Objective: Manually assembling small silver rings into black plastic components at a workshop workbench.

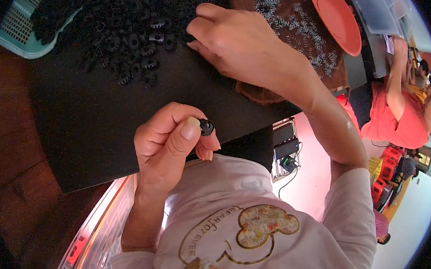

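Observation:
Near the table's front edge, my left hand (164, 143) pinches a small black plastic piece (206, 128) between thumb and fingers. A round opening shows on the piece's outer side. Farther off and to the right, my right hand (234, 41) hovers over the table with its fingers curled in. Whatever its fingertips hold, if anything, is hidden. To its left spreads a large heap of small black plastic parts (132, 41). Many small metal coil springs (303, 28) lie scattered on a brown cloth (261, 93) to its right.
A pale green basket (29, 46) stands at the far left, black parts heaped against it. Beyond the springs sits a red plate (339, 23). The black tabletop (96, 131) ends close to my body. At the right, another person in red (396, 117) works nearby.

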Available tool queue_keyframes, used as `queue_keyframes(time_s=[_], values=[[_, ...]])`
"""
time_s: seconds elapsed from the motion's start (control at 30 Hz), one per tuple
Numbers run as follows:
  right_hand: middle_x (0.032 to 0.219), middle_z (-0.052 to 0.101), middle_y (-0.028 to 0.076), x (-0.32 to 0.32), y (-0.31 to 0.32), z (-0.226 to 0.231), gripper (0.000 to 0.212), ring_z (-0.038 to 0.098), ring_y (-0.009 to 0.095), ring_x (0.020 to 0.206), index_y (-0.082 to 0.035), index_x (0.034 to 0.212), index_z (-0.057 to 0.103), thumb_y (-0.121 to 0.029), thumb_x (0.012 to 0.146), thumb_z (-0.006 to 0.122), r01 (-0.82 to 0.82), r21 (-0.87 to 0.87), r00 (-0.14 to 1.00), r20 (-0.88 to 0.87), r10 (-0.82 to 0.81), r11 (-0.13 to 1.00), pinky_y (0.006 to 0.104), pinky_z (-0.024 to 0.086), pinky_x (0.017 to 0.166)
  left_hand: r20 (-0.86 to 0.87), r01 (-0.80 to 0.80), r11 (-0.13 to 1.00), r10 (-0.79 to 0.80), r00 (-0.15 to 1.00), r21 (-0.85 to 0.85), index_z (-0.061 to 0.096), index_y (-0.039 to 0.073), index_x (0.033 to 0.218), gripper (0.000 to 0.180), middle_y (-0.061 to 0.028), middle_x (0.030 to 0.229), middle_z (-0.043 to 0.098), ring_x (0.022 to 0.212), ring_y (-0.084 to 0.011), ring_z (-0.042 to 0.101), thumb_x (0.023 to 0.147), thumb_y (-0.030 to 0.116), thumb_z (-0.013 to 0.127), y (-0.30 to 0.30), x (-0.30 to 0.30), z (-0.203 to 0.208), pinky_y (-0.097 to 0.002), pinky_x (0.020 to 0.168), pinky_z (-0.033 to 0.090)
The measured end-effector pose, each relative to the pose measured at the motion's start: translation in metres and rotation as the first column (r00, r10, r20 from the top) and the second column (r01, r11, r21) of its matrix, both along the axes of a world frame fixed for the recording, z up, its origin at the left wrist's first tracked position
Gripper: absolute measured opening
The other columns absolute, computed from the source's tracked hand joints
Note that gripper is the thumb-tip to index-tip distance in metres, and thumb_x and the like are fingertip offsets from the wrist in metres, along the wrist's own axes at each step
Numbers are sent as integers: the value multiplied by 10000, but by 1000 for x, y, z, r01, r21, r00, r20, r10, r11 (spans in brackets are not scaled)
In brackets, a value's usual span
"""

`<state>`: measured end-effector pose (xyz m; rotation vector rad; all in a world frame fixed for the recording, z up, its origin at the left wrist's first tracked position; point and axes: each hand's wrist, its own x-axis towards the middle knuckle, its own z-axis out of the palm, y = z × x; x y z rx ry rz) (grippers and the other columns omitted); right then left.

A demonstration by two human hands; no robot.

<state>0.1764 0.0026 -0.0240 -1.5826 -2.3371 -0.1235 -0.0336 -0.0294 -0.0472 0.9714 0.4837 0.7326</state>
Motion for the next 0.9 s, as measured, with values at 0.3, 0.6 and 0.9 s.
queue_keyframes(time_s=[0.3,0.6,0.9], values=[[829,520,119,-1,-3,-2,163,572,342,745,-32,812,485,-65,737,625,-22,-15,996,-83,20,1000,420,477,604,16,-25,1000,26,1000,-5,561,-18,926,266,-111,706,625,564,-113,547,956,242,513,1,2,-2,-238,539,459],[625,505,80,-10,-46,23,102,522,193,567,-22,777,530,-21,710,607,-129,-152,713,-701,-15,980,302,423,525,119,-68,998,70,990,-16,540,-25,950,267,-139,671,606,536,-145,533,962,238,494,1,3,-6,-260,504,436],[710,620,4,-25,-74,28,92,550,34,600,-11,865,612,-101,870,629,-398,-430,149,-902,-406,810,181,427,498,73,-105,988,114,991,-114,537,-36,986,268,-138,707,620,555,-142,547,968,227,486,-4,3,-3,-261,509,449]])
